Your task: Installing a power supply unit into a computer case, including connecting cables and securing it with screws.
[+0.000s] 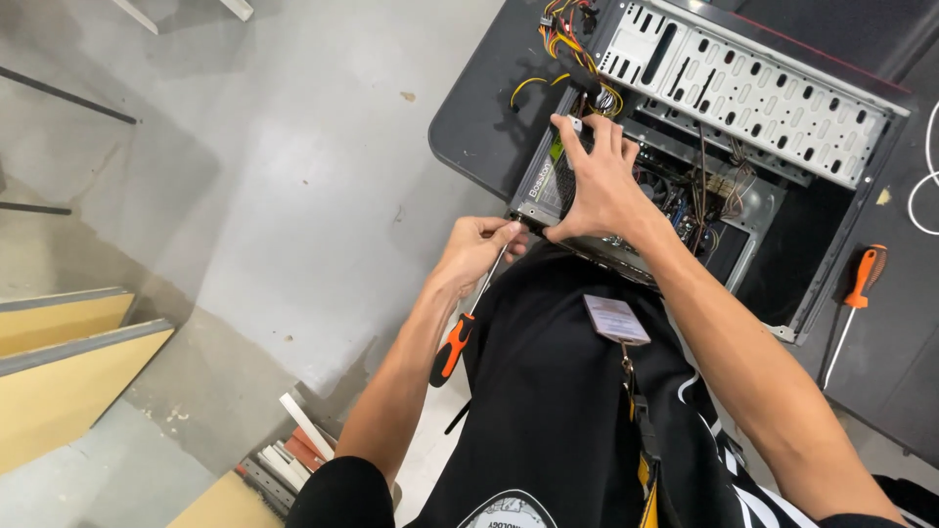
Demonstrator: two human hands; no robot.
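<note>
An open computer case [782, 108] lies on a dark table [479, 117]. My right hand [599, 184] presses on the grey power supply box [546, 186] at the case's near corner, fingers spread over its top. My left hand [476, 252] grips the metal shaft of an orange-and-black screwdriver [452, 347]; its tip points at the power supply's rear edge and its handle hangs down toward my body. Yellow and red cables [567, 39] bundle up beyond the power supply. Inside the case I see a fan and a circuit board with thin wires.
A second orange-handled screwdriver [853, 298] lies on the table at the right of the case. A white cable [924, 186] curls at the right edge. Grey concrete floor [245, 196] spreads left, with yellow boards [68, 372] and stacked strips [289, 460] below.
</note>
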